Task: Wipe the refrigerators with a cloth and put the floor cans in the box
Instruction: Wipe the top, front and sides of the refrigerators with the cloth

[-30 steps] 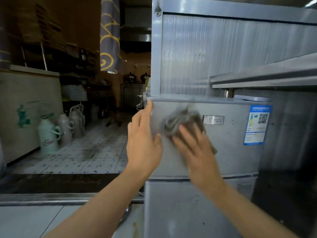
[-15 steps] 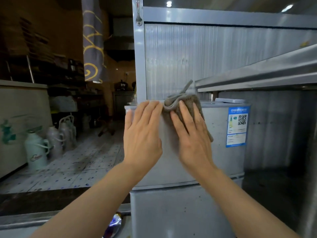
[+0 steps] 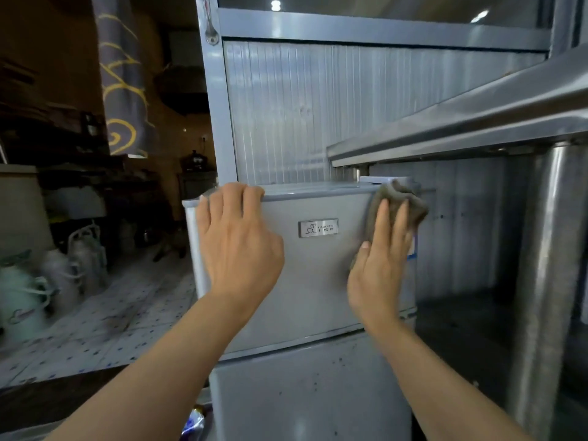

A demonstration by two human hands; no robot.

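A small silver refrigerator (image 3: 318, 281) with two doors stands in front of me, a brand plate on its upper door. My left hand (image 3: 237, 246) lies flat on that door, its fingers hooked over the top edge. My right hand (image 3: 380, 265) presses a grey-brown cloth (image 3: 402, 202) against the door's upper right corner, covering most of a blue sticker. A crumpled shiny can (image 3: 194, 421) lies on the floor at the refrigerator's lower left, partly hidden by my left forearm.
A steel shelf (image 3: 461, 122) on a thick steel post (image 3: 541, 281) juts out close on the right, above a dark recess. A ribbed metal panel rises behind the refrigerator. Several pale thermos jugs (image 3: 22, 300) stand on the tiled floor at left.
My right hand has slid the cloth from the door's top middle to its upper right corner. My left hand has shifted up so its fingers grip the top edge.
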